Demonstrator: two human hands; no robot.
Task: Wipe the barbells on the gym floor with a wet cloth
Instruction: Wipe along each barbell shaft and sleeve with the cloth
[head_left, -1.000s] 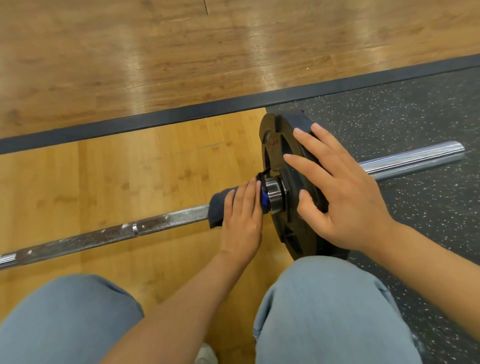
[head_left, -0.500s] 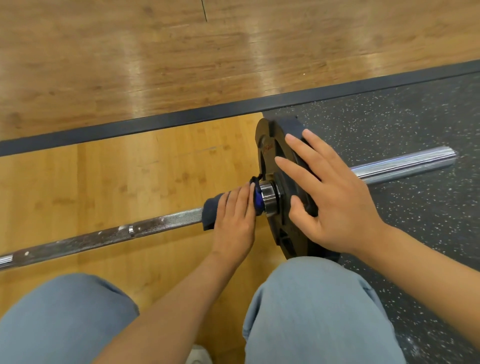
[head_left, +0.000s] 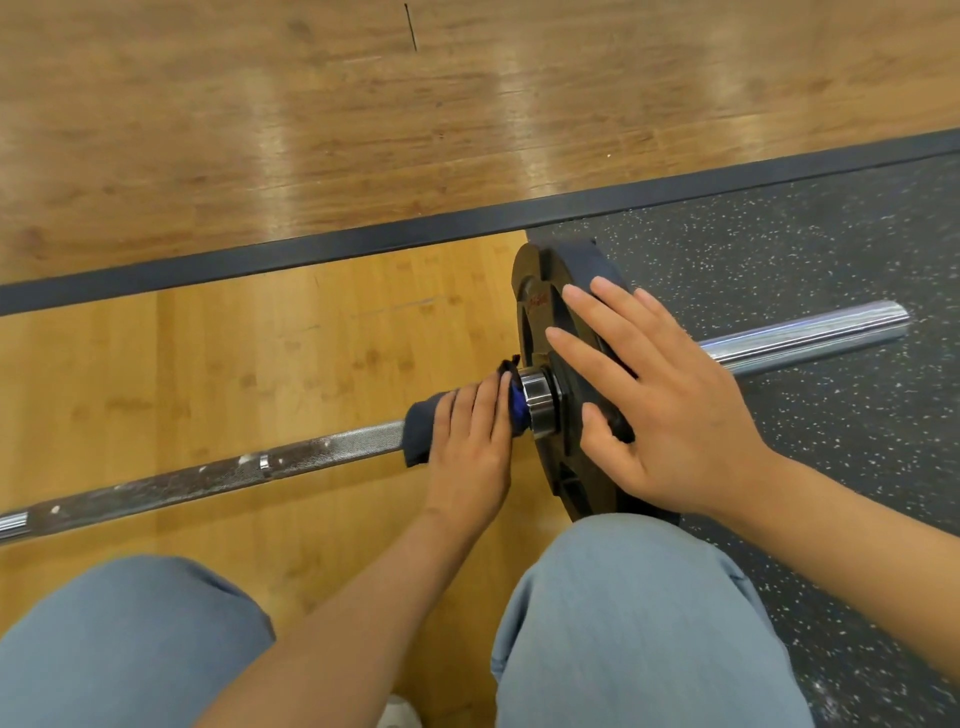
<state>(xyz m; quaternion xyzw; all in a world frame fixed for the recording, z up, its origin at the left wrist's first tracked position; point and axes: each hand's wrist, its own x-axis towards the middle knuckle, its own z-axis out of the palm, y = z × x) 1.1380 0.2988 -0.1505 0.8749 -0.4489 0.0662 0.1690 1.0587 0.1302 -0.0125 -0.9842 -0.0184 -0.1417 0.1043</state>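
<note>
A steel barbell (head_left: 218, 475) lies across the floor from lower left to upper right, its shaft speckled with white marks. A black weight plate (head_left: 540, 291) stands upright on its sleeve, and the bare chrome sleeve end (head_left: 810, 332) sticks out to the right. My left hand (head_left: 470, 447) is wrapped around the shaft with a dark blue cloth (head_left: 418, 434), pressed against the collar beside the plate. My right hand (head_left: 660, 410) rests flat on the plate's outer face, fingers spread.
The barbell's shaft lies over a light wood platform (head_left: 208, 364), the plate over black speckled rubber matting (head_left: 779, 244). A dark border strip (head_left: 363, 241) runs across, with darker wood floor (head_left: 311, 130) beyond. My knees in grey-blue trousers (head_left: 623, 623) fill the bottom.
My left hand with the cloth stays against the collar, shifting only slightly. My right hand remains on the plate. The view has drifted a little.
</note>
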